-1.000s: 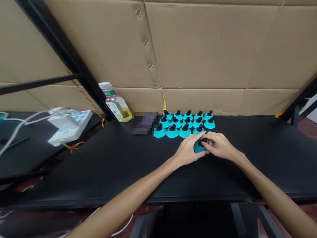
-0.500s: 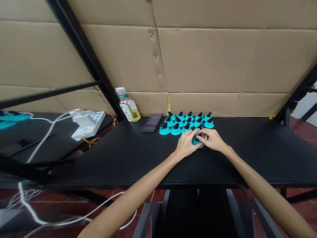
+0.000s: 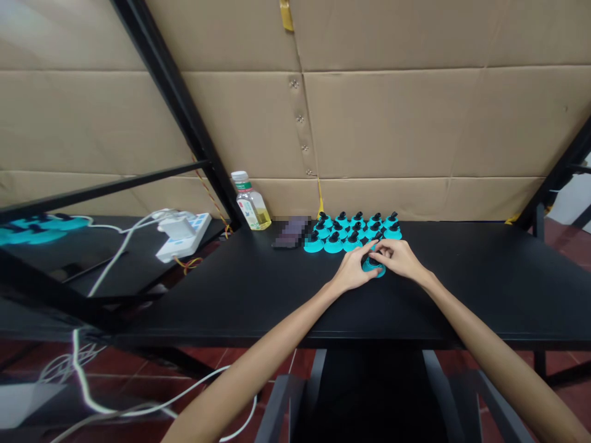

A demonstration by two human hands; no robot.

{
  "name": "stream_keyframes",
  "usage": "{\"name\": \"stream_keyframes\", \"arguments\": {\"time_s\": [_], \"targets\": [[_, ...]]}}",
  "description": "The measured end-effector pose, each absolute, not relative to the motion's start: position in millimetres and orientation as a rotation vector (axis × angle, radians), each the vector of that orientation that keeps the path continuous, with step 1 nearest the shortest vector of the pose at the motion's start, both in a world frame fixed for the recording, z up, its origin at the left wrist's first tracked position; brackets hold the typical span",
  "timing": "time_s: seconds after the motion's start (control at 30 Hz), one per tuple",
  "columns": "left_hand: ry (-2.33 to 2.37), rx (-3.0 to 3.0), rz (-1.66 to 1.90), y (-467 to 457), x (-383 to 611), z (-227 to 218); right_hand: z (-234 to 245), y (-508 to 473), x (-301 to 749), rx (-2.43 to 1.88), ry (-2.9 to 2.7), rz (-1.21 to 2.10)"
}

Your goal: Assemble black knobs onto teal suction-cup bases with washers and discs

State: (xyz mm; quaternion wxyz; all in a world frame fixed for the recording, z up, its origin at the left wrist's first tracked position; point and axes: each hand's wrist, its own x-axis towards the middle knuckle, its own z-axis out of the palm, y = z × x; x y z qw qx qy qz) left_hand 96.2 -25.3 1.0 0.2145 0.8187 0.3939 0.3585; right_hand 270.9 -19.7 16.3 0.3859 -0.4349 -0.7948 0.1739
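The teal knobbed base (image 3: pixel 373 266) sits just in front of the rows of matching bases (image 3: pixel 353 237). I have my left hand (image 3: pixel 353 269) and right hand (image 3: pixel 401 258) together, clamped on it from both sides. A plastic bottle (image 3: pixel 252 204) stands left of the rows.
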Motion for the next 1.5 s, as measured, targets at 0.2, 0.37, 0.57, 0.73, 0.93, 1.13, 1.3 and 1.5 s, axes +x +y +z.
{"name": "stream_keyframes", "arguments": {"time_s": [0.2,0.37,0.57,0.73,0.93,1.13,1.3,1.5], "targets": [[0.974,2.225,1.027,-27.4,96.6,3.6,17.4,-20.3,271.2,-1.102,-2.061,0.426],[1.105,2.279,1.037,-25.5,96.3,0.8,16.9,-21.7,271.8,-1.115,-2.072,0.386],[1.206,2.306,1.061,-21.6,95.5,-4.3,16.8,-22.0,271.7,-1.082,-2.075,0.350],[1.039,2.265,1.048,-23.6,95.0,-2.3,17.8,-21.7,272.4,-1.058,-2.078,0.366],[0.998,2.253,1.060,-24.9,95.6,-1.7,16.2,-19.7,274.1,-1.061,-2.062,0.452],[1.164,2.333,1.099,-21.3,96.1,-5.3,19.8,-22.6,273.4,-1.161,-2.023,0.500],[1.135,2.339,1.118,-19.9,96.9,-6.3,16.8,-20.6,273.9,-1.260,-2.094,0.206],[1.034,2.299,1.098,-22.8,98.0,-2.7,14.0,-18.0,273.1,-1.184,-2.118,0.247]]}}
